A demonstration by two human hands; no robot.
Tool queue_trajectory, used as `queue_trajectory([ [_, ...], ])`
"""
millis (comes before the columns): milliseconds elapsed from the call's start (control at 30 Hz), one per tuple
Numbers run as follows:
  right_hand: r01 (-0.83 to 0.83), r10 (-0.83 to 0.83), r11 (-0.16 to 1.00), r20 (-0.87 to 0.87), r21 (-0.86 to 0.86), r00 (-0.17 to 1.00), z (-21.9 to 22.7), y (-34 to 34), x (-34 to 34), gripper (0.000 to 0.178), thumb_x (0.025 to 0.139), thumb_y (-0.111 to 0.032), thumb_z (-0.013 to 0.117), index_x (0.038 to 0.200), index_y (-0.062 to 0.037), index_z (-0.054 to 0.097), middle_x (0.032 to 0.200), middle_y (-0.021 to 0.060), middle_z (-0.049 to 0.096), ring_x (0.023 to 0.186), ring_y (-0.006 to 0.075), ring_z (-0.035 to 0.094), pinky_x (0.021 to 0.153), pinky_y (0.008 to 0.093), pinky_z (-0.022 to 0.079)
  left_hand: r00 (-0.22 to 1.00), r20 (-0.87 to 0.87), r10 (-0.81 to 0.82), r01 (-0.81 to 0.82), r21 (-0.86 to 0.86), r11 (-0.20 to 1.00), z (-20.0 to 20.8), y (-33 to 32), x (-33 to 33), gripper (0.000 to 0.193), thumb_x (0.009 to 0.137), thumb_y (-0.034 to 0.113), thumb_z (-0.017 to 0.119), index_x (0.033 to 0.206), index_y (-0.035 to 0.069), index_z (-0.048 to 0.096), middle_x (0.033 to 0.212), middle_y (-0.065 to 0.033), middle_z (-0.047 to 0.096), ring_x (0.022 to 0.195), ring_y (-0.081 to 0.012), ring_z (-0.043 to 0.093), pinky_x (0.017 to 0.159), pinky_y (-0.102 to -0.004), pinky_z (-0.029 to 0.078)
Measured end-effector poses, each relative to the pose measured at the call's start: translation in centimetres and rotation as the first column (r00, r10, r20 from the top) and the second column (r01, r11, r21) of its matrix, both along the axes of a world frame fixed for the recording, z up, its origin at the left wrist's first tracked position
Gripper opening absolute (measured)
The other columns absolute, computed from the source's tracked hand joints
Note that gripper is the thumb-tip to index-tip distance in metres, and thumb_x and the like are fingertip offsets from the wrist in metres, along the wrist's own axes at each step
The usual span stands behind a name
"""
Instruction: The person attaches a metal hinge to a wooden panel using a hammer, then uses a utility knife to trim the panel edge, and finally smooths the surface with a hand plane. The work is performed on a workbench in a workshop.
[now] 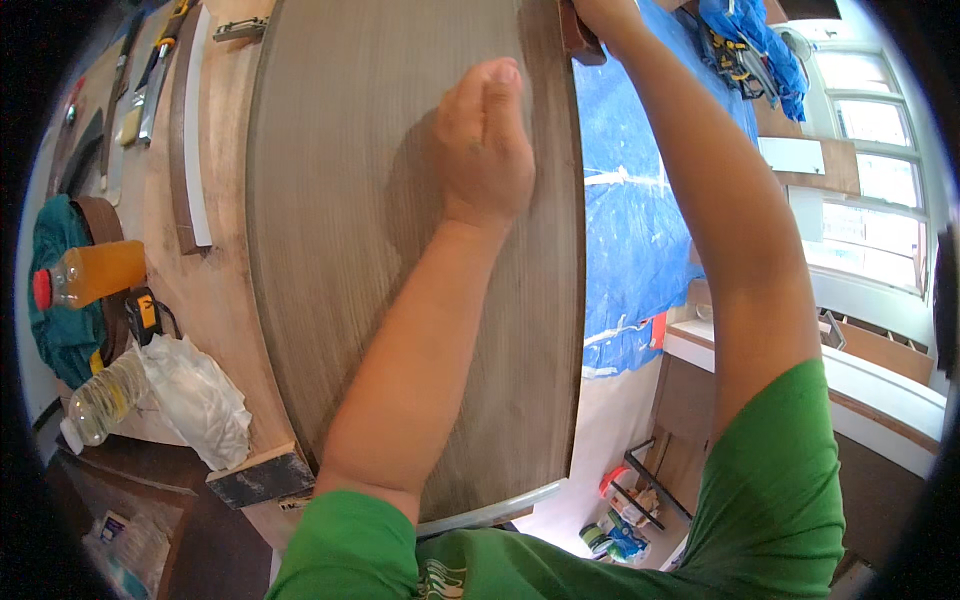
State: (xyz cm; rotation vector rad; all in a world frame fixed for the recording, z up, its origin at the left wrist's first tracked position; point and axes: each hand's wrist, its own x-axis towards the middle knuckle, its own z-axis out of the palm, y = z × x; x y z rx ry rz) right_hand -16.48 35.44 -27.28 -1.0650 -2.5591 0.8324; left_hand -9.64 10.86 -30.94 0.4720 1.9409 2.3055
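Note:
A long grey-brown wood-grain panel [340,220] lies in front of me. Above its right half is my left hand [488,145], fingers curled in and thumb lying along them; no object shows in it, and its shadow falls on the panel to the left. At the top of the view, my right hand [603,14] grips a dark brown block [582,42] against the panel's far right edge. The block looks like a sanding block, but its upper part and most of my right fingers are cut off by the frame.
Left of the panel, a wooden worktop [225,300] carries an orange drink bottle [100,273], a tape measure [144,315], a clear bottle [105,400], a white plastic bag [195,395], an edging strip [190,130] and hand tools. Blue sheeting [630,240] lies to the right.

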Motion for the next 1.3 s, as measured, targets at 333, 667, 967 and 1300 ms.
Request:
queue_trajectory([
  [333, -0.065, -0.013, 0.934, 0.216, 0.351, 0.976, -1.1, 3.4, -10.3, 0.064, 0.089, -0.057, 0.068, 0.112, 0.0021, 0.075, 0.112, 0.0261, 0.073, 0.107, 0.0389, 0.071, 0.090, 0.0454, 0.055, 0.979, -0.109, 0.170, -0.158, 0.109, 0.981, -1.6, 1.8, -0.3, 0.030, 0.104, 0.026, 0.052, 0.098, 0.002, 0.068, 0.084, -0.0141, 0.069, 0.082, -0.0349, 0.063, 0.080, -0.0459, 0.048],
  [667, -0.036, -0.002, 0.985, 0.223, 0.166, 0.975, 1.4, -1.8, -3.6, 0.055, 0.089, -0.051, 0.070, 0.107, 0.0010, 0.075, 0.096, 0.0223, 0.075, 0.089, 0.0348, 0.075, 0.080, 0.0446, 0.058, 0.979, -0.165, 0.118, -0.105, 0.091, 0.990, -1.8, 1.4, -0.8, 0.035, 0.107, 0.029, 0.047, 0.099, 0.001, 0.066, 0.090, -0.0158, 0.069, 0.086, -0.0339, 0.064, 0.082, -0.0442, 0.048],
  [967, -0.052, 0.000, 0.967, 0.205, 0.249, 0.979, 0.7, -7.4, 7.6, 0.060, 0.089, -0.052, 0.068, 0.106, 0.0061, 0.070, 0.097, 0.0301, 0.072, 0.095, 0.0453, 0.071, 0.085, 0.0503, 0.054, 0.989, -0.119, 0.088, -0.091, -0.017, 0.996, -0.9, 0.6, 0.3, 0.045, 0.109, 0.032, 0.040, 0.111, -0.004, 0.068, 0.103, -0.0238, 0.071, 0.100, -0.0392, 0.067, 0.090, -0.0430, 0.051],
  [1300, -0.048, -0.003, 0.969, 0.204, 0.242, 0.979, -0.3, -19.6, 27.8, 0.062, 0.083, -0.059, 0.076, 0.096, -0.0005, 0.060, 0.090, 0.0270, 0.069, 0.086, 0.0491, 0.066, 0.074, 0.0534, 0.053, 0.955, -0.293, 0.054, -0.118, -0.202, 0.972, -3.1, 0.7, -0.4, 0.053, 0.108, 0.037, 0.036, 0.104, -0.005, 0.069, 0.103, -0.0202, 0.072, 0.105, -0.0396, 0.065, 0.095, -0.0456, 0.048],
])
